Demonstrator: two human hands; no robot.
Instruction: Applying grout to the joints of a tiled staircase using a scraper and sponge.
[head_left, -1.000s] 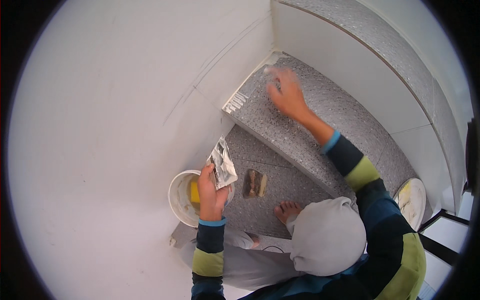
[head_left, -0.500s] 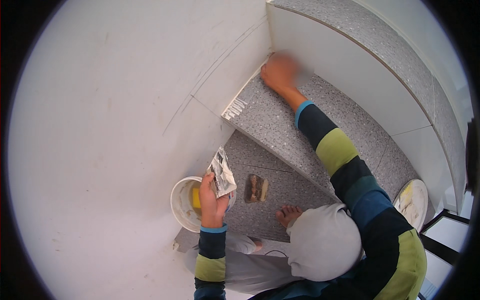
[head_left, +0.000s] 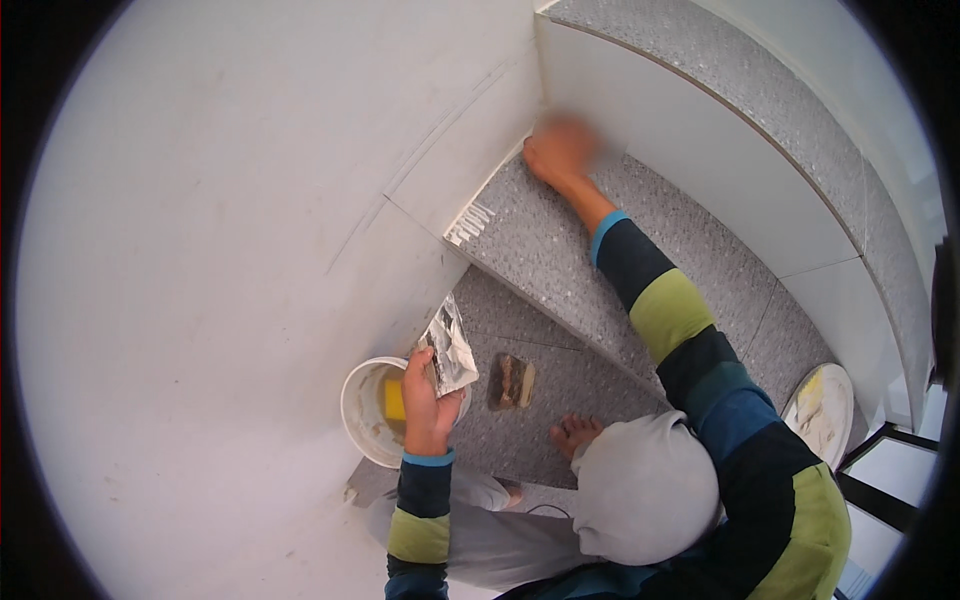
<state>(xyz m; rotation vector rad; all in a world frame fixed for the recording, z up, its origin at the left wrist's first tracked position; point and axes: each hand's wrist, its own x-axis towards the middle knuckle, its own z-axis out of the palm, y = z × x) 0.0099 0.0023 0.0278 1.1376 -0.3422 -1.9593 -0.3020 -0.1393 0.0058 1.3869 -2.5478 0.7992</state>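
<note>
My left hand (head_left: 428, 415) is closed round a crumpled silvery foil pouch (head_left: 450, 350), its open end pointing up and away. It is over the rim of a white bucket (head_left: 350, 405), in which a yellow sponge (head_left: 393, 398) shows. At the far end of the grey speckled step (head_left: 560, 260), my right hand (head_left: 560, 150) is closed at the joint between tread and white wall (head_left: 250, 200). A blur covers much of that hand, so what its fingers hold cannot be made out. White paste strokes (head_left: 470, 222) mark the tread's corner beside the wall.
On the lower step lies a small dark packet with a brown-and-tan pattern (head_left: 511, 382), near my bare foot (head_left: 575, 435). A round white lid with yellowish smears (head_left: 822, 412) is at the right. Beyond my right hand rises a white riser (head_left: 690, 130) under another speckled tread (head_left: 690, 40).
My right hand has shifted slightly toward me along the wall joint. The foil pouch has turned a little in my left hand, which stays over the bucket.
</note>
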